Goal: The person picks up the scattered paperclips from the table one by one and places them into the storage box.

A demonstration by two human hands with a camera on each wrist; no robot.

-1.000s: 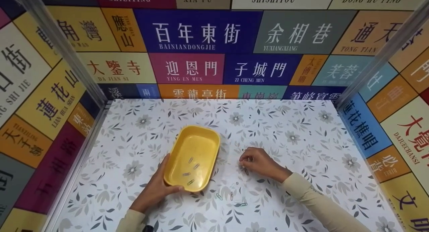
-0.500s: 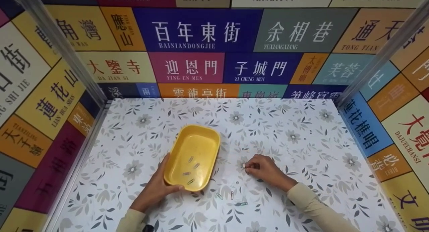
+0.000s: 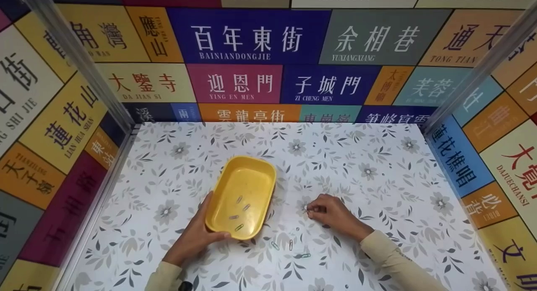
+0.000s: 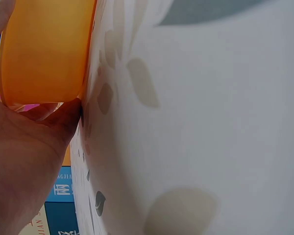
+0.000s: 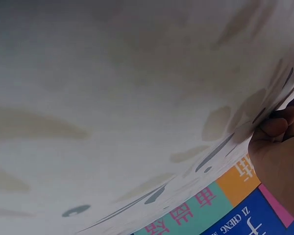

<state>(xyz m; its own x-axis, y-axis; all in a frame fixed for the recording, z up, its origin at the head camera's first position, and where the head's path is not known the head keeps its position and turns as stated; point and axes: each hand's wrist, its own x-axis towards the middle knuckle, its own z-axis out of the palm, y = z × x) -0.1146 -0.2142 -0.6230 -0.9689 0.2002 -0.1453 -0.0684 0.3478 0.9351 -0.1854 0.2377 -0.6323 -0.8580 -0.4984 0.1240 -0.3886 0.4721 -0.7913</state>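
Note:
My left hand [image 3: 191,238] grips the near left side of a yellow plastic tray [image 3: 251,173], thumb at the near rim and fingers along the outer wall. In the left wrist view the tray [image 4: 46,54] stands close against the tabletop. Several paper clips [image 3: 239,227] lie loose inside it. Right of the tray, my right hand [image 3: 335,215] has its fingertips pinched together low at the table, where a paper clip showed earlier; they cover that clip. The right wrist view shows the curled fingers [image 5: 277,127] touching the surface.
Nearer me lie a green paper clip [image 3: 275,245], a reddish paper clip [image 3: 290,245] and another green paper clip [image 3: 306,255]. The white tabletop [image 3: 390,198] has a printed leaf-and-flower pattern. Walls with coloured sign panels [image 3: 247,37] enclose it at the back and both sides.
My right hand has shifted slightly toward me and to the right, its fingertips coming down over the paper clip that showed beneath them. The left hand and tray stay still.

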